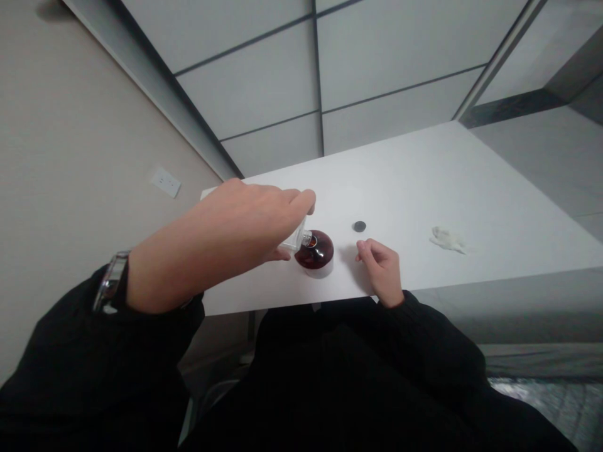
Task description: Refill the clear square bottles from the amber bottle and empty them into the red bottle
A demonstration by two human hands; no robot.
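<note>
My left hand (264, 216) is wrapped round a clear glass bottle (295, 241), tipped so that its threaded neck points right. That neck meets the open mouth of a round brown bottle (324, 248) with a pale label, upright on the white table (400, 188). Whether liquid is flowing between them I cannot tell. To the right of the brown bottle, my right hand (384, 267) is closed, with thumb and fingers curled together; anything inside it is hidden. A small dark cap (360, 226) lies on the table just beyond my right fingers.
A crumpled white tissue or cloth (447, 240) lies on the right part of the table. Sliding panel doors (264, 81) stand behind the table. On the left wall (85, 144) is a power socket (166, 182). The table's front edge runs close to my body.
</note>
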